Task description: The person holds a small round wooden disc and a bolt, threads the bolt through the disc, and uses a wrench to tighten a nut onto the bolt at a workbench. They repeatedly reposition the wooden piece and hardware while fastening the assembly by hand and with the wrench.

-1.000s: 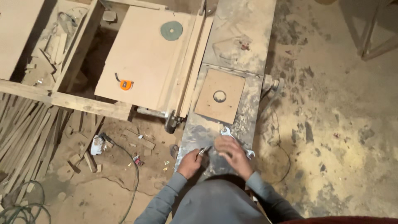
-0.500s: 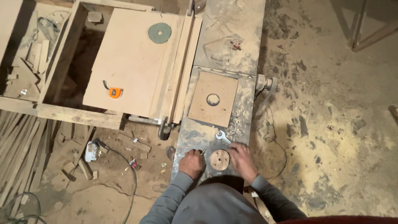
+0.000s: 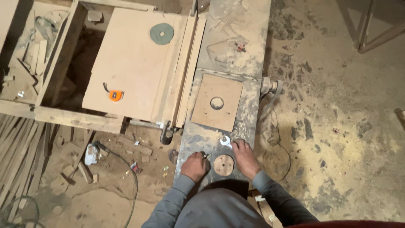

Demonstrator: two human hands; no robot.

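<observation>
My left hand (image 3: 195, 166) is closed on a small metal tool on the dusty metal machine table (image 3: 236, 46), just left of a round wooden disc (image 3: 223, 164) with small holes. To the disc's right lies my right hand (image 3: 244, 157), its fingers on the handle of a silver open-ended wrench (image 3: 225, 141). Beyond the wrench sits a square wooden plate (image 3: 217, 102) with a round hole in its middle.
A large board (image 3: 135, 63) carries a green disc (image 3: 162, 33) and an orange tape measure (image 3: 115, 95). A wooden frame (image 3: 50, 71) holds offcuts at left. Wood strips (image 3: 17, 152) and a cable (image 3: 130, 177) lie on the sawdust floor.
The right hand has slid off the round disc to its right and now lies on the wrench. The left hand has stayed put. The view has shifted slightly.
</observation>
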